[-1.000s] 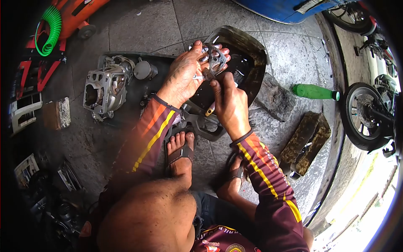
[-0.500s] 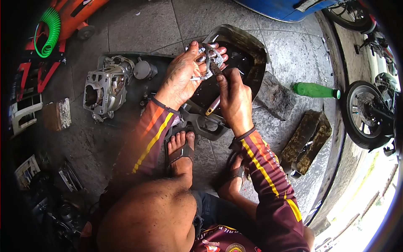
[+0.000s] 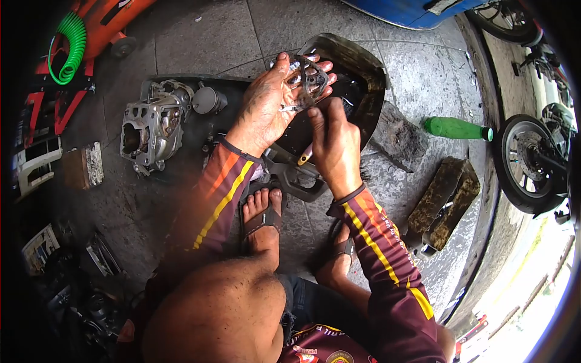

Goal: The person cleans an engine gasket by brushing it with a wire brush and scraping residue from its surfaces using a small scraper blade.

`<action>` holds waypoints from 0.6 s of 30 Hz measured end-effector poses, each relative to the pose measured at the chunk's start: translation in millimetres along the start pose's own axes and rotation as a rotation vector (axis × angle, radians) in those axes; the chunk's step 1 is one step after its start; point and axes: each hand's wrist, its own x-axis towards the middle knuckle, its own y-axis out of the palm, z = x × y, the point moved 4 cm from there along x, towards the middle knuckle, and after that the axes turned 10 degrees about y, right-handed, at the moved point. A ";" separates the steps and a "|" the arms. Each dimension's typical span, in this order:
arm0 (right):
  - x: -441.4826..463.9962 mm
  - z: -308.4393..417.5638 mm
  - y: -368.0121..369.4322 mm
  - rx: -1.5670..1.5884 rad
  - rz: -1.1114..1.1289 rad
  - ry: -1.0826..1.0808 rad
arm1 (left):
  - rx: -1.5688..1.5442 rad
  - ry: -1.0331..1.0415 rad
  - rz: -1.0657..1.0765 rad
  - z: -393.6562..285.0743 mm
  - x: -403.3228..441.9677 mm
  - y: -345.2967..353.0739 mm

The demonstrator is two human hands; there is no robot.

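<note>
A thin, oily metal engine plate with large openings (image 3: pixel 313 78) lies across the palm and fingers of my left hand (image 3: pixel 266 106), the thumb up at its edge. Palm up, this hand is over the black oil-stained pan (image 3: pixel 376 78). My right hand (image 3: pixel 336 142) is just below and to the right of the plate, apart from it. Its thumb and forefinger are pinched together; what they hold, if anything, is hidden. Under the hands, a tool handle with a yellow end (image 3: pixel 304 156) leans in the pan.
An engine casing (image 3: pixel 151 133) and a piston (image 3: pixel 207 100) are at left. To the right are a dirty block (image 3: pixel 396 142), a green bottle (image 3: pixel 458 129) and a grimy open box (image 3: pixel 445 202). A motorcycle wheel (image 3: pixel 526 160) stands at far right.
My right hand has drawn down, away from the plate, and the dark tool tip seen at the plate no longer shows. The plate now looks darker and faces up more in my left hand.
</note>
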 end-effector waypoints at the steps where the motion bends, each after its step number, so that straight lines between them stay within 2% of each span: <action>1: 6.0 -1.2 -5.5 0.076 -0.052 0.054 | -0.005 0.009 0.005 -0.6 0.0 0.6; 2: 8.7 -3.5 -8.1 0.152 -0.101 0.110 | -0.011 0.017 0.008 -0.5 -1.2 0.8; 6: -1.5 3.3 3.0 0.130 -0.093 0.015 | -0.078 0.107 0.000 -0.4 -0.7 7.8; 8: 6.1 2.6 -6.1 0.190 -0.085 0.135 | -0.098 0.124 0.023 0.6 0.4 9.2; 10: 4.3 5.0 -3.2 0.218 -0.074 0.112 | -0.177 0.210 0.050 -0.1 -0.8 12.9; 13: 1.5 7.7 -3.3 0.262 -0.060 0.126 | -0.165 0.246 0.096 -0.6 -2.3 17.3; 16: 9.4 0.2 -10.4 0.414 -0.062 0.228 | -0.119 0.282 0.164 -1.1 -2.3 21.1; 18: 10.4 0.6 -12.9 0.459 -0.064 0.207 | -0.077 0.265 0.177 0.8 -4.0 22.9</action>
